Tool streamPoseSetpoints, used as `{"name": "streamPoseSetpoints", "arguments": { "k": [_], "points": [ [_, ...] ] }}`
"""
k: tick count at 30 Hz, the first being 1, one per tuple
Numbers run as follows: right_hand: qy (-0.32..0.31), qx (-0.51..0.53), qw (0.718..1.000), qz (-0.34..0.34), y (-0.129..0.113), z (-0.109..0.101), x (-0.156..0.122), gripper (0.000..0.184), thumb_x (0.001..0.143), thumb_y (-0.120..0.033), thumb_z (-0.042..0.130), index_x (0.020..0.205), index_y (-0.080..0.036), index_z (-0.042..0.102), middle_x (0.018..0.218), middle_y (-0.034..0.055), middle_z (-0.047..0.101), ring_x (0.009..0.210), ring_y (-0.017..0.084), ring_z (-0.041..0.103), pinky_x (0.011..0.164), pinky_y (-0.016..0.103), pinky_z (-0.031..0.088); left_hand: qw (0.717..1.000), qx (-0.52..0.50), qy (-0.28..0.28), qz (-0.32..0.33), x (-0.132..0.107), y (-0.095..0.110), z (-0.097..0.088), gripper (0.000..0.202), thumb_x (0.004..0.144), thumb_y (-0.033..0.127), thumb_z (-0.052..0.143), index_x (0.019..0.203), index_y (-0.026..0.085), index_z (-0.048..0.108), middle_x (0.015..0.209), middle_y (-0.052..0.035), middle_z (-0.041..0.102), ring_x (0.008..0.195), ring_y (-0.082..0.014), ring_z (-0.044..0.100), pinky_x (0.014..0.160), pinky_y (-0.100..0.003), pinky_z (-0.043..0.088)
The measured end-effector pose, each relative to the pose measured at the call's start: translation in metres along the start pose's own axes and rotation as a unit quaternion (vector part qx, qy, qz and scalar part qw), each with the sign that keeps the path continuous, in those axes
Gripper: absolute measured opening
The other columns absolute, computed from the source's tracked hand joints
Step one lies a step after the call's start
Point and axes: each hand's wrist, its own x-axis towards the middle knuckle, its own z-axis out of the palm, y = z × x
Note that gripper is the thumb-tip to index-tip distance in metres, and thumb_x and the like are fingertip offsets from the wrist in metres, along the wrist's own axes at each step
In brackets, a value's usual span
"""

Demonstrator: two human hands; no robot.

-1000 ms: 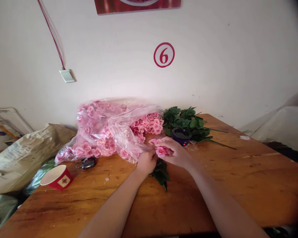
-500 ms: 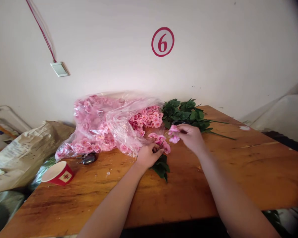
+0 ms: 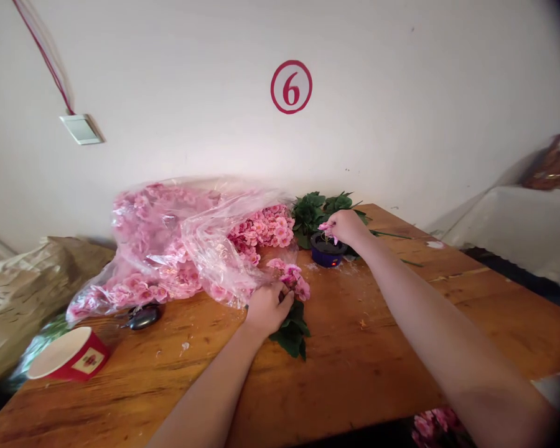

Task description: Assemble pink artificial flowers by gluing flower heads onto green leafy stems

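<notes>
My left hand point(image 3: 269, 308) is closed around an artificial flower stem, with pink blossoms point(image 3: 294, 278) above the fingers and green leaves point(image 3: 292, 333) hanging below. The stem itself is mostly hidden by the fingers. Farther forward, my right hand point(image 3: 348, 228) pinches a small pink flower point(image 3: 328, 230). It holds the flower over a small round blue pot point(image 3: 325, 254) with a dark top and a lit red light on its front. Whether the flower touches what is in the pot, I cannot tell.
A clear plastic bag point(image 3: 214, 230) full of pink flowers lies left of the pot. Leafy green stems point(image 3: 310, 211) lie behind it. On the table's point(image 3: 354, 361) left stand a red paper cup point(image 3: 91, 358) and a black rounded object point(image 3: 144, 317). A brown paper sack point(image 3: 37, 286) is farther left.
My right hand has moved forward with the pink flower, from beside the left hand's blossoms to over the blue pot. My left hand keeps its hold. The view has shifted to the right.
</notes>
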Motion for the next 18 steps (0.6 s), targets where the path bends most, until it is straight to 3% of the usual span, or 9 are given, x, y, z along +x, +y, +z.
{"name": "streamPoseSetpoints", "arguments": {
  "k": [6, 12, 18],
  "points": [
    [-0.004, 0.008, 1.0, -0.006, 0.01, 0.01, 0.005, 0.009, 0.07, -0.019, 0.069, 0.062, -0.016, 0.072, 0.058, 0.0059, 0.07, 0.053, 0.017, 0.064, 0.057, 0.024, 0.045, 1.0, 0.021, 0.007, 0.011, -0.001, -0.001, 0.003, 0.023, 0.093, 0.031, 0.043, 0.078, 0.02, 0.058, 0.076, -0.0042, 0.065, 0.076, -0.0191, 0.062, 0.069, -0.028, 0.039],
    [0.106, 0.049, 0.993, -0.006, 0.017, 0.007, -0.021, 0.014, 0.068, -0.029, 0.071, 0.074, -0.018, 0.075, 0.077, 0.0065, 0.074, 0.075, 0.022, 0.067, 0.059, 0.024, 0.044, 0.999, 0.011, 0.019, 0.028, 0.0, -0.001, 0.004, 0.022, 0.094, 0.029, 0.041, 0.077, 0.019, 0.054, 0.073, -0.0038, 0.062, 0.072, -0.018, 0.06, 0.067, -0.028, 0.039],
    [0.092, 0.073, 0.993, -0.01, 0.016, 0.005, -0.044, 0.014, 0.072, -0.03, 0.068, 0.074, -0.018, 0.075, 0.075, 0.0057, 0.073, 0.073, 0.021, 0.066, 0.061, 0.026, 0.043, 0.999, -0.002, 0.03, 0.04, 0.0, 0.0, 0.006, 0.022, 0.094, 0.029, 0.041, 0.077, 0.02, 0.052, 0.073, -0.0037, 0.062, 0.073, -0.0183, 0.059, 0.068, -0.029, 0.039]
  ]
}}
